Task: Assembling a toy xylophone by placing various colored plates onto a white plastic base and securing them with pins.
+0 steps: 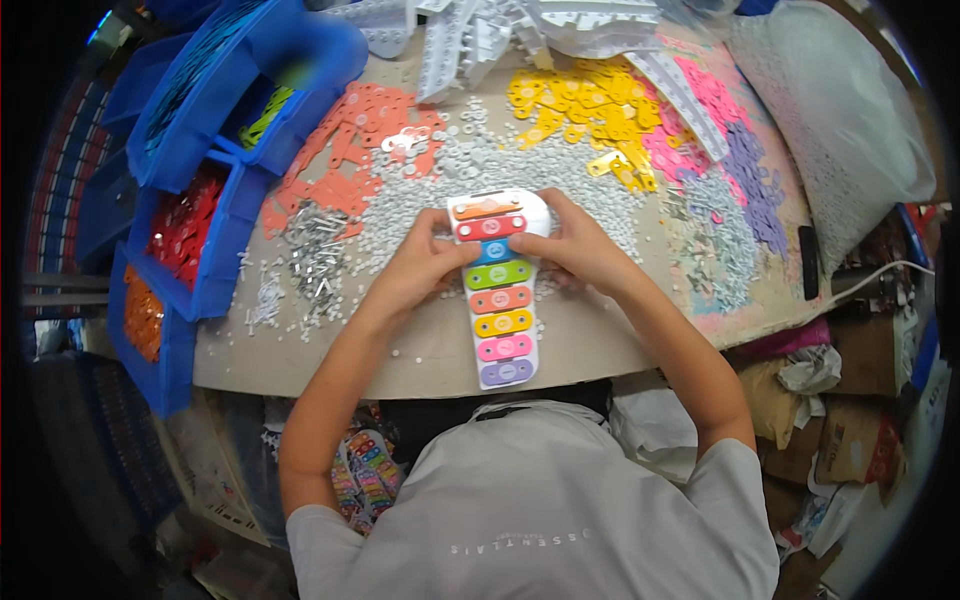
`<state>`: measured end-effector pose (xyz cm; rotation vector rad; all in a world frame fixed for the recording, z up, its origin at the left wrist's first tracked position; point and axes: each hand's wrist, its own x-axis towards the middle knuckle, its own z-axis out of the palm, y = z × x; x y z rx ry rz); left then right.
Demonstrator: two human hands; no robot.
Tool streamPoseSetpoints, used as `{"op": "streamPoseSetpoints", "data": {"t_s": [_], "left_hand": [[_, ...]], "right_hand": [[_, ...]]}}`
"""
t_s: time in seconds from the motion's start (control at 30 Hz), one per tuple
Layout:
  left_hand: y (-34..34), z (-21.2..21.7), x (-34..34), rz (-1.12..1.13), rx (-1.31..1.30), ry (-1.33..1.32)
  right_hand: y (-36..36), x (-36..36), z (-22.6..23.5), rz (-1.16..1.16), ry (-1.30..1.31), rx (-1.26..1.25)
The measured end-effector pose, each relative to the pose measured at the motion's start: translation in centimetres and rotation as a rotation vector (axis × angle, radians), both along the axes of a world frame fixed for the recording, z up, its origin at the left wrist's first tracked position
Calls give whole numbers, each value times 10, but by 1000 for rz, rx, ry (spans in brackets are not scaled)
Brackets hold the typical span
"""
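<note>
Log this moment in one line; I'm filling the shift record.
left hand: on toy xylophone left edge | right hand: on its right edge | xylophone: flat on table | nearby: orange bars, yellow bars

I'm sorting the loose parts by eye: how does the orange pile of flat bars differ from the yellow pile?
The orange pile lies on the left of the table, next to the blue bins; the yellow pile lies at the far right-centre. The orange pile borders metal screws, the yellow one pink bars. Both are heaps of flat bars.

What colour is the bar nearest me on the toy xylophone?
Purple: the nearest bar on the white toy xylophone, head view.
</note>
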<state>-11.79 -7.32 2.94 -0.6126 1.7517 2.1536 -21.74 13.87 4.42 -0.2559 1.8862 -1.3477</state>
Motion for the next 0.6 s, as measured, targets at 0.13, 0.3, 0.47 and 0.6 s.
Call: {"op": "streamPoseSetpoints", "data": {"t_s": [0.13,0.3,0.47,0.6], "left_hand": [[-2,-10,5,8,-24,82],[-4,-9,1,-10,-10,99],[-5,-12,2,-63,-6,98],[3,-17,6,-12,-71,121]], "right_hand": [[-5,-1,-3,31,14,-40],[-3,-1,-4,28,14,-43],[0,2,-12,47,162,14],[3,6,-10,71,287,38]]}}
